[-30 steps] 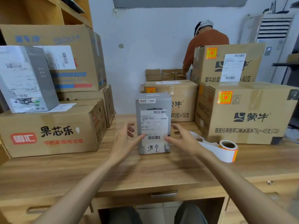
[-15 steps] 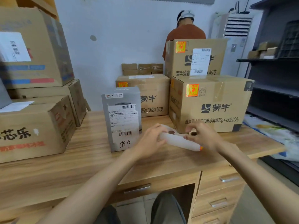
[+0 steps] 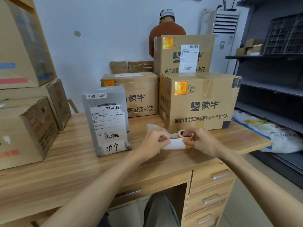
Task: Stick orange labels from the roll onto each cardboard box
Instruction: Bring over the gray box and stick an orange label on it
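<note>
Both your forearms reach forward over the wooden table [image 3: 78, 171], and your hands meet just above its surface near the right end. Your left hand [image 3: 153, 142] is curled, with its thumb and fingertips pinching the loose end of the white backing strip [image 3: 175, 143]. Your right hand [image 3: 202, 141] is curled round the roll of orange labels [image 3: 185, 136], one fingertip at its open core. The strip stretches between the two hands. The roll sits just in front of a large cardboard box [image 3: 201, 110] that carries an orange label [image 3: 180, 88] on its near face. A second cardboard box [image 3: 165, 63] is stacked on top of it and also has an orange label [image 3: 168, 42]. To the left of the large box, farther back, a third cardboard box [image 3: 142, 89] shows another orange label [image 3: 108, 83] at its upper left corner. An upright grey box [image 3: 106, 102] with a white shipping slip stands on the table to the left of your hands. More cardboard boxes [image 3: 24, 128] are piled at the far left.
</note>
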